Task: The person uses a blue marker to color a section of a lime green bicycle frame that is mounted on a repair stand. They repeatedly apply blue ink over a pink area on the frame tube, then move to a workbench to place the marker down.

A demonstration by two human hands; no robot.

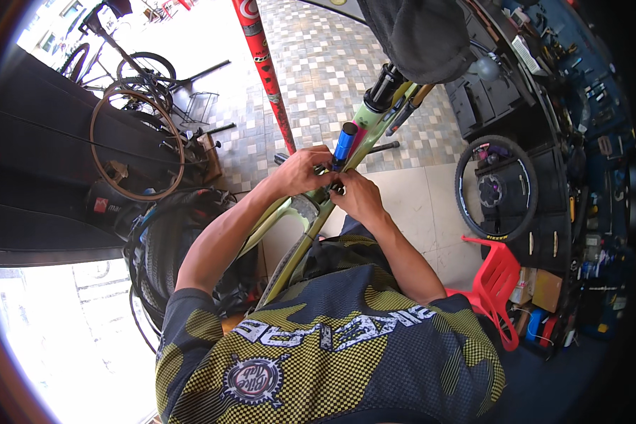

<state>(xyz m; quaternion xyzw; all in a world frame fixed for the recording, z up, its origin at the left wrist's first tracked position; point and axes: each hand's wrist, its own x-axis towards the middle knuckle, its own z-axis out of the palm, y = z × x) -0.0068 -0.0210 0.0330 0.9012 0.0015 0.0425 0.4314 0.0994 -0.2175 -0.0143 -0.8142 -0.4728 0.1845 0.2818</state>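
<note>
A pale green bicycle frame (372,113) stretches away in front of me, with a black seatpost (384,86) and a dark, cloth-like saddle (420,42) at its far end. Beside the frame tube rises a blue cylinder (343,145) with a black cap; its lower end disappears between my fingers. My left hand (307,171) comes in from the left, fingers bent inward around that lower end. From the other side my right hand (359,196) meets it, fingers curled and pinched close to the frame. The small dark part between the fingertips is mostly hidden.
A red post (265,71) stands just beyond my left hand. To the left are a tan rim (95,134), parked bicycles (145,67) and a pile of tyres (155,261). On the right stand a wheel (466,205), a red plastic chair (495,275) and a tool-covered wall (601,141).
</note>
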